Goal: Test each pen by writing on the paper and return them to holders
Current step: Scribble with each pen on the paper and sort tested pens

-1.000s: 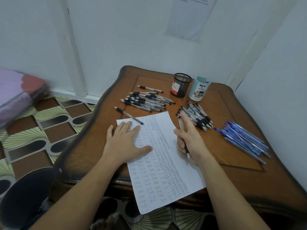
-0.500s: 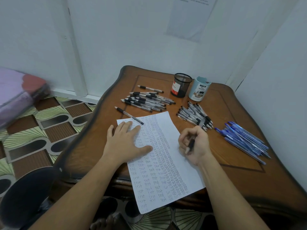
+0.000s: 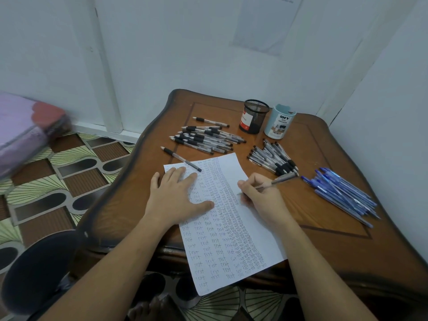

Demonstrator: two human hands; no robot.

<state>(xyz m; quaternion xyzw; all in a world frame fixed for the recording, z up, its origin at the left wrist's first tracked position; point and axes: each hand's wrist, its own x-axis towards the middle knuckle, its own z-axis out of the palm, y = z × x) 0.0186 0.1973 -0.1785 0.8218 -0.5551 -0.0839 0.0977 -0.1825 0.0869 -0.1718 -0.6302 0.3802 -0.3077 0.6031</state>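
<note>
Head view of the writing test. The left hand [image 3: 176,198] lay flat on the upper left part of the paper [image 3: 259,237], fingers straight and spread, thumb stretched out toward the right, holding nothing. The right hand [image 3: 262,201] had its fingers curled round a pen [image 3: 279,180], pinching it near the front; the tip met the sheet at the right edge of the dense columns of the written word "test", and the barrel slanted up and away to the right. The sheet lay askew on the wooden table [image 3: 335,140], its near end hanging over the table edge. A single black-grip pen [image 3: 180,158] lay across the sheet's far left corner. Beyond it was a pile of black-grip pens [image 3: 206,140], with one further pen [image 3: 210,121] apart behind that pile. A second pile of similar pens [image 3: 273,157] lay just beyond the right hand, and a heap of blue pens [image 3: 342,193] lay well to the right. Two holders stood upright side by side at the far edge: a black mesh cup [image 3: 253,117] and a pale blue cup [image 3: 279,122].
</note>
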